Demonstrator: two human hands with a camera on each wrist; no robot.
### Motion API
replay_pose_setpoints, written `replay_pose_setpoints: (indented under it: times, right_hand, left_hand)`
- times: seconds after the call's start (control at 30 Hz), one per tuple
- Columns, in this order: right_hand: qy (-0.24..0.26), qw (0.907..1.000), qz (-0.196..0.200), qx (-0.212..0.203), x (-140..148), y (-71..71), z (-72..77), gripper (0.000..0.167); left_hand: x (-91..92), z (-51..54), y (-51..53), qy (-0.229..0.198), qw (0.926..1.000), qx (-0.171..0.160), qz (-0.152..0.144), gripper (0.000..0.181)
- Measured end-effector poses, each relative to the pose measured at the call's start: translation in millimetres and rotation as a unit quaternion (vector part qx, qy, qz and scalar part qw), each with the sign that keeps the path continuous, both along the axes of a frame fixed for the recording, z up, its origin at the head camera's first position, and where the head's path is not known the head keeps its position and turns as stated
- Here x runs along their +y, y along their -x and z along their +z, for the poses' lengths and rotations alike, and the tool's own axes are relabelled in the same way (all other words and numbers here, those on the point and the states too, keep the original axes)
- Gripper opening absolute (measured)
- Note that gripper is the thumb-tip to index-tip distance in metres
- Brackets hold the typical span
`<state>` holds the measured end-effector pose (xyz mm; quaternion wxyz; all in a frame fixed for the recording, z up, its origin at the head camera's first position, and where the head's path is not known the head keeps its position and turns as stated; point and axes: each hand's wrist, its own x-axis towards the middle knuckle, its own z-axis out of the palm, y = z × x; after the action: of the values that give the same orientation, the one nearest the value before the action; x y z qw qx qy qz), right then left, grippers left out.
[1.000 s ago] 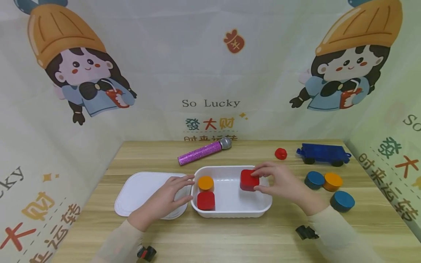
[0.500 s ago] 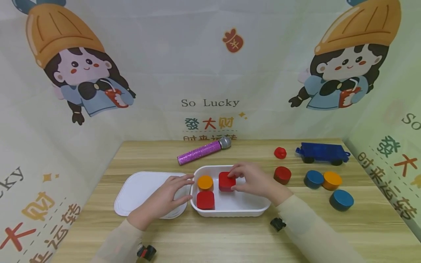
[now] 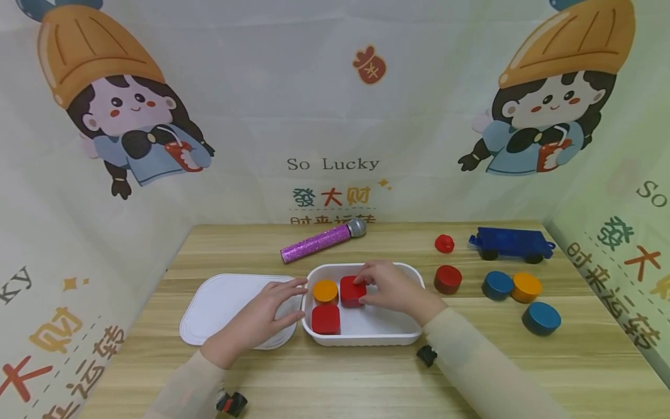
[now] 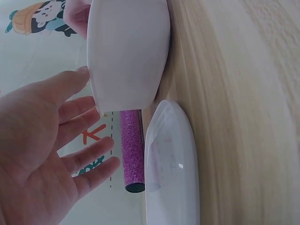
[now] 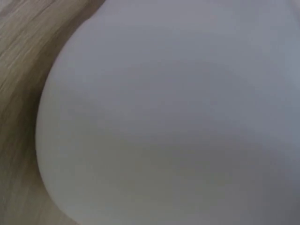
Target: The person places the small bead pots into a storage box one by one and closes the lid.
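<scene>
A white plastic box [image 3: 387, 323] stands at mid-table. Inside it my right hand [image 3: 389, 288] pinches a red rounded-square block [image 3: 352, 289] between thumb and fingers, just right of an orange round block [image 3: 325, 291]. A second red rounded-square block [image 3: 325, 319] lies at the box's near left. My left hand [image 3: 272, 305] is at the left end of the box, thumb and fingertips at its rim, fingers extended; the left wrist view shows this hand [image 4: 42, 136] beside the box wall [image 4: 129, 51]. The box wall [image 5: 164, 108], very close and blurred, fills most of the right wrist view.
A white lid [image 3: 220, 302] lies left of the box, partly under my left arm. Behind are a purple glittery microphone [image 3: 319, 241], a small red piece [image 3: 444, 243] and a blue toy wagon [image 3: 510, 243]. Rightward lie round blocks: red [image 3: 448, 279], blue [image 3: 498, 285], orange [image 3: 526, 287], blue [image 3: 541, 318].
My right hand has carried the red rounded-square block leftward through the box to beside the orange one. The red round block has come into view behind my arm. My left hand stays in place.
</scene>
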<state>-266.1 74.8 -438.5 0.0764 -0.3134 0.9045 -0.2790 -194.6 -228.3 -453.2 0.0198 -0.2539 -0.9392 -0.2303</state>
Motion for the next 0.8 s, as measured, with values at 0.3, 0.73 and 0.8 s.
replay_pose_setpoints:
  times: [0.3, 0.73, 0.8]
  right_hand:
    - [-0.002, 1.0, -0.002, -0.007, -1, 0.4, -2.1, 0.033]
    - [0.01, 0.9994, -0.018, 0.029, 30, -1.5, 11.5, 0.031]
    - [0.011, 0.9987, -0.035, 0.035, 41, -1.0, 13.2, 0.03]
  left_hand:
    - [1.1, -0.9, -0.7, -0.001, 1.0, 0.001, 0.004, 0.048]
    - [-0.8, -2.4, -1.1, -0.004, 1.0, -0.004, 0.003, 0.049]
    - [-1.1, -3.2, -0.9, -0.003, 1.0, -0.007, 0.004, 0.049]
